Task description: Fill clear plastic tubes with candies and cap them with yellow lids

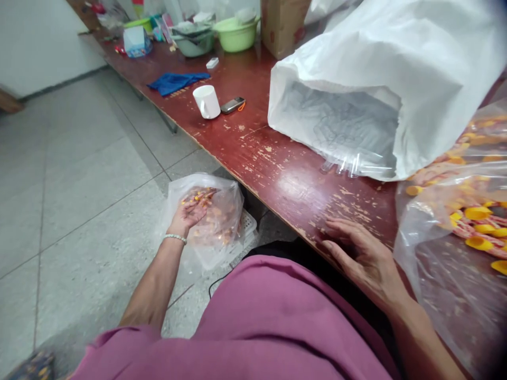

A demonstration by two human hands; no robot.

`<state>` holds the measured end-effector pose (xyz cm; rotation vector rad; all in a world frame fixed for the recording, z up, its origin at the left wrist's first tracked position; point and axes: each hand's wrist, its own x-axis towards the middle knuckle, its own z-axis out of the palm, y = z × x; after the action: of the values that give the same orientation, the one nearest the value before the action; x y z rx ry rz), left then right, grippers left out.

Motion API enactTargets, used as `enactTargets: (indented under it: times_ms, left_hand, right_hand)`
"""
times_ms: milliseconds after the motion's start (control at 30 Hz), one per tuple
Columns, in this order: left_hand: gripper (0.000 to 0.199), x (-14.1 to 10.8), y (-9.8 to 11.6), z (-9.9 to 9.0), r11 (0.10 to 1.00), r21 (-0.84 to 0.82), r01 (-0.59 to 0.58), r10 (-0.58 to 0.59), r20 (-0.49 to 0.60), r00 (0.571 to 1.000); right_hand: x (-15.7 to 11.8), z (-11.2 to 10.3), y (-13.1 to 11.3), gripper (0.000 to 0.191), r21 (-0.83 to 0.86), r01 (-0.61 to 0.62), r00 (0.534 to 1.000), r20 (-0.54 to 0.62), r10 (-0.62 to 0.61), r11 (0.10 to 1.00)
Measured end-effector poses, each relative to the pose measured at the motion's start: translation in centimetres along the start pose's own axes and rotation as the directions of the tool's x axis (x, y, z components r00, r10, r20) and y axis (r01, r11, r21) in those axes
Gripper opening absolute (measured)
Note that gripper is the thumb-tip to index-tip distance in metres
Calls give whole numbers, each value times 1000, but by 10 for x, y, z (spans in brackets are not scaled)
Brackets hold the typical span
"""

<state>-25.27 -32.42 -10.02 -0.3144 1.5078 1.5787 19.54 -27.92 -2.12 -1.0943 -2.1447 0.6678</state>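
My left hand is low at the left, palm up, over a clear plastic bag near the floor. Small red pieces with yellow ends lie across its fingers; blur hides their exact kind. Similar orange-yellow pieces show through the bag. My right hand rests at the table's front edge, fingers loosely stretched and thumb apart, with nothing visible in it. Beyond it, a large white sack lies with its mouth towards me, full of clear tubes; a few have spilled onto the table.
The worn red table holds a white mug, a phone and a blue cloth. Green basins and a cardboard box stand farther back. At right, clear plastic covers many yellow-ended pieces.
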Motion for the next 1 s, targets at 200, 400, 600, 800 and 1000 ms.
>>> enactTargets:
  times_ms: [200,400,600,800,1000]
  left_hand:
    - [26,-58,-37,45,986,158,-63,28,213,977]
    - [23,-136,-69,150,712,202,-673,349,730,588]
    - [39,-153,-100,286,26,26,-999,322,946,33]
    - [27,-149,-124,345,-159,213,-964,337,930,149]
    - [32,-144,-135,347,-128,267,-955,306,927,218]
  right_hand:
    - [3,-4,-7,24,78,-23,1000,18,22,997]
    - [5,-2,9,22,134,-151,988,3,152,979]
    - [4,-3,18,17,224,-226,948,-172,267,948]
    - [3,-6,21,16,274,-218,942,-190,275,937]
    - [3,-4,23,17,252,-176,955,-191,227,952]
